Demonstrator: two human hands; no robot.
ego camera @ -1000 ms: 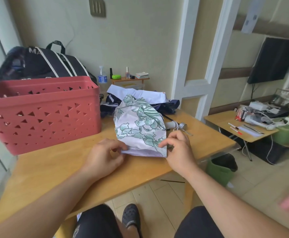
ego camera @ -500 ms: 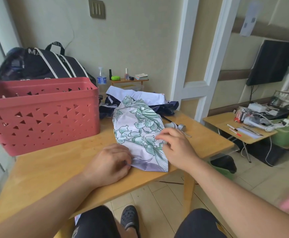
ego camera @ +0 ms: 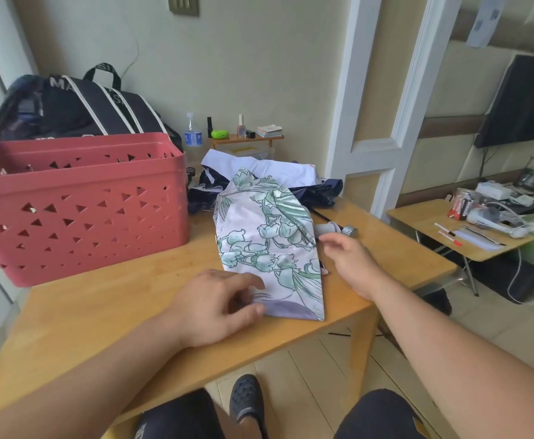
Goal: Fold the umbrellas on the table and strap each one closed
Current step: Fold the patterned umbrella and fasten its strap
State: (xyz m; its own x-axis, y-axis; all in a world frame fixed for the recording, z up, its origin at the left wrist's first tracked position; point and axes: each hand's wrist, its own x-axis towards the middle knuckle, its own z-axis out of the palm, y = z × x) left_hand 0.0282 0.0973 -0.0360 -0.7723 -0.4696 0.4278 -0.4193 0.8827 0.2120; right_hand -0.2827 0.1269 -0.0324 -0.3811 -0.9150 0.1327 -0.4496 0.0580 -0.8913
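A pale lilac umbrella with a green flower print [ego camera: 269,245] lies flattened on the wooden table [ego camera: 107,308], its hem toward me. My left hand [ego camera: 218,305] pinches the near left corner of its fabric against the table. My right hand [ego camera: 348,264] hovers just right of the fabric, fingers loose and holding nothing. The umbrella's white and silver handle [ego camera: 338,230] sticks out on the right, just beyond my right hand. Behind it lies a dark navy umbrella [ego camera: 319,191] with a white one [ego camera: 259,166] on top, both unfolded in a heap.
A big red plastic basket [ego camera: 78,204] fills the table's left side, with a black bag [ego camera: 75,109] behind it. A water bottle [ego camera: 192,137] and a small shelf of bottles [ego camera: 246,136] stand by the wall. A cluttered side table [ego camera: 468,229] is at the right.
My right hand has let go of the floral fabric and lifted away to the right. My left hand still keeps the near left corner pinned, and the fabric lies flatter.
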